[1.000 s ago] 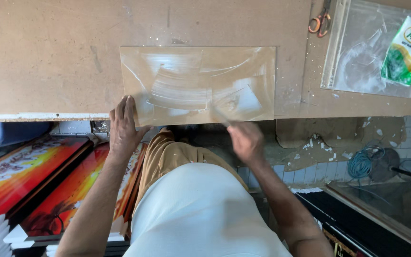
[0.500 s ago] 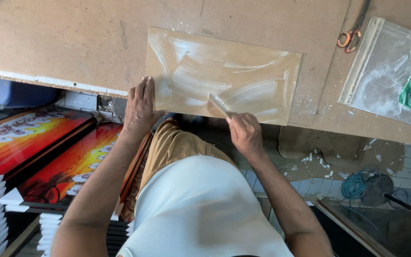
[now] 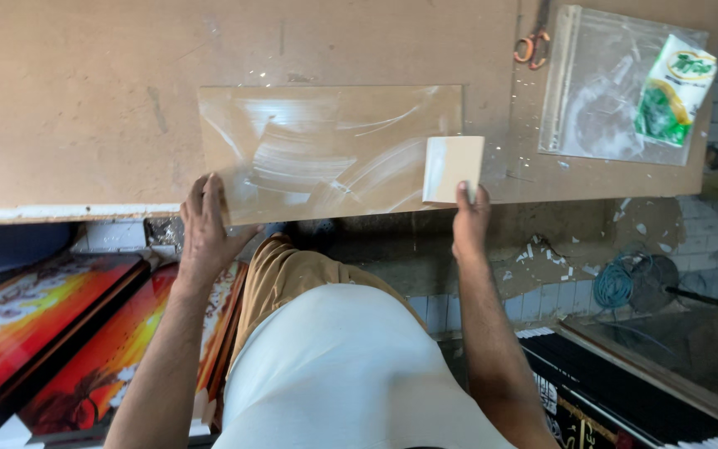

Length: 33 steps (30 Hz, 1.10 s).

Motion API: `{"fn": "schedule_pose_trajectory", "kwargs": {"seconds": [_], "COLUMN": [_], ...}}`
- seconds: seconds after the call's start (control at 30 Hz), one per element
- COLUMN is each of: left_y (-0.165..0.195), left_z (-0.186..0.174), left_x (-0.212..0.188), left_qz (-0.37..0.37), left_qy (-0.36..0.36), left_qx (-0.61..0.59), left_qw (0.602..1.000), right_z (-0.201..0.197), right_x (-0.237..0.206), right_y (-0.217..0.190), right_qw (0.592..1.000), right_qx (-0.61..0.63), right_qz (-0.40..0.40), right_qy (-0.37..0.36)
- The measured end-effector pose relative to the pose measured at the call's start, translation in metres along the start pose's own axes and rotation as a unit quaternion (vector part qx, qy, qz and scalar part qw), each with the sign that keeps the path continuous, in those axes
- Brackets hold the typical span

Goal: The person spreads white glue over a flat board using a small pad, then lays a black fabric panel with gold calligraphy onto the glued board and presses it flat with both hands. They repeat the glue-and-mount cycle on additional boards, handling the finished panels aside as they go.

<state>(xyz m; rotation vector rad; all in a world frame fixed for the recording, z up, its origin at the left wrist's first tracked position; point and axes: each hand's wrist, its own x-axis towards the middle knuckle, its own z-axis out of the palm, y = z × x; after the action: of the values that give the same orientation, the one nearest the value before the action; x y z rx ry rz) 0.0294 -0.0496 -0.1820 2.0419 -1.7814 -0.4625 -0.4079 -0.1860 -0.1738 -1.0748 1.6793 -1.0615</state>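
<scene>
From the head camera, a clear glass pane [image 3: 330, 150] smeared with white streaks lies flat on the brown counter [image 3: 76, 91], its long axis running left to right along the near edge. The left hand [image 3: 205, 229] rests open, fingers spread on the pane's near left corner. The right hand [image 3: 469, 223] grips a small pale card [image 3: 452, 169] that stands over the pane's right end. To the far right lies a clear plastic bag [image 3: 604, 91] with a green-and-white packet [image 3: 673, 91] on its right side. Orange-handled scissors [image 3: 532, 43] lie beside the bag. Below the counter at left lean red-orange framed pictures [image 3: 51, 333].
</scene>
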Motion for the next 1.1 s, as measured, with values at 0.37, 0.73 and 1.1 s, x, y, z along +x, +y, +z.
{"fn": "schedule_pose_trajectory", "kwargs": {"seconds": [0.37,0.73,1.1], "left_y": [-0.044,-0.079,-0.198], "left_z": [-0.046,-0.079,-0.137], "left_x": [0.006,-0.019,0.003], "left_qz": [-0.14,-0.158,-0.336], "left_qy": [0.039,0.14,0.26], "left_qx": [-0.054,0.065,-0.019], "left_qw": [0.988,0.975,0.905], "right_z": [-0.055,-0.045,0.048], "right_x": [0.048,0.047,-0.018], "right_y": [-0.019,-0.001,0.012], "right_qw": [0.957,0.966,0.985], "right_qx": [0.241,0.208,0.12], "right_qz": [0.12,0.137,0.017], "right_qy": [0.11,0.073,0.124]}}
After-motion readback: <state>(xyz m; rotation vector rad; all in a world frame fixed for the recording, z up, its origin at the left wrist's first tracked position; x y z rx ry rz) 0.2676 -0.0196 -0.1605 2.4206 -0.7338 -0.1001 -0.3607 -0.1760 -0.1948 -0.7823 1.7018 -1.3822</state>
